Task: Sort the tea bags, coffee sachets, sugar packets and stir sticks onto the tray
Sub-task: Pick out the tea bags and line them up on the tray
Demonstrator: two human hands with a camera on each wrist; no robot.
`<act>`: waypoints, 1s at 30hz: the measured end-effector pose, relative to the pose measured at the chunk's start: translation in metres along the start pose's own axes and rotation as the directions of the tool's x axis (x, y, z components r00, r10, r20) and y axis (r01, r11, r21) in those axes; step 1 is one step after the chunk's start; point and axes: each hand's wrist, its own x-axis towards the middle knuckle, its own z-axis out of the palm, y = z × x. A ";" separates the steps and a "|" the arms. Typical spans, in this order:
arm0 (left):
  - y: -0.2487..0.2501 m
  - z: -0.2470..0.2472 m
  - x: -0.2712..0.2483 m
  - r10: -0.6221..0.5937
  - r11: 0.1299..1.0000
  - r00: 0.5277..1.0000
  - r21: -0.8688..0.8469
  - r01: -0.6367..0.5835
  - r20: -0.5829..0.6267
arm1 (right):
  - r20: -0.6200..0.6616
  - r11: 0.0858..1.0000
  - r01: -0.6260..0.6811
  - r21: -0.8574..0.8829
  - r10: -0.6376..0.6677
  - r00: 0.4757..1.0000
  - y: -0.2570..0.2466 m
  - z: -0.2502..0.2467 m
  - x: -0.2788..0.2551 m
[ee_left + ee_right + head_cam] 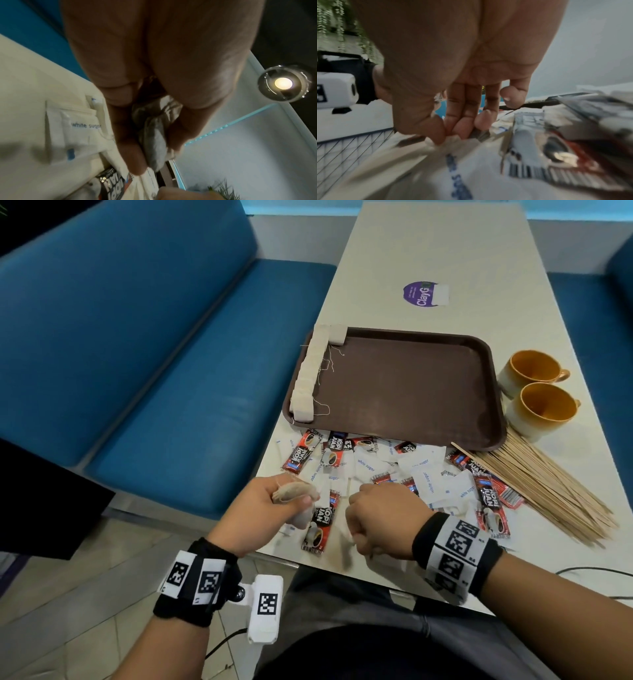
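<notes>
my left hand (270, 505) sits low in the middle of the head view, its grip curled tight round a bunch of tea bags (294, 494); i judge i'm gathering several so they go over in one trip. the left wrist view shows the crumpled bags wedged between thumb and fingers (130, 135). my right hand (376, 522), just beside it, has thumb and fingertips closed in a pinch down at the pile. the right wrist view is blurred, so i cannot tell whether the pale thing caught there is a tea bag or a sugar packet.

the tray (411, 392) lies above the hands in the centre of the frame, with a row of tea bags (308, 371) lined along its left rim, strings trailing inward. that leaves the rest of the tray bare for the other kinds, i think.

coffee sachets (489, 498) and sugar packets (424, 477) lie mixed on the desk (428, 251) between tray and hands, not yet sorted. the stir sticks (548, 487) fan out at lower right of the tray, near two cups (541, 405) standing at the tray's right edge.
</notes>
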 end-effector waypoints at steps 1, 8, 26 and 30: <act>0.002 0.001 0.000 0.010 0.999 0.999 0.048 -0.012 0.035 | -0.020 0.998 -0.016 0.064 0.018 1.000 0.002 0.000 -0.001; 0.019 0.016 -0.006 0.051 0.976 0.951 0.185 -0.111 0.305 | -0.145 0.747 0.005 0.665 0.123 0.982 0.018 -0.035 -0.024; 0.036 0.028 0.029 0.216 0.974 0.971 -0.095 -0.206 0.108 | -0.265 0.609 0.078 0.789 0.223 0.938 0.048 -0.069 -0.009; 0.043 0.024 0.048 0.228 0.962 0.974 -0.158 -0.224 0.005 | -0.323 0.602 0.116 0.790 0.247 0.914 0.060 -0.085 0.010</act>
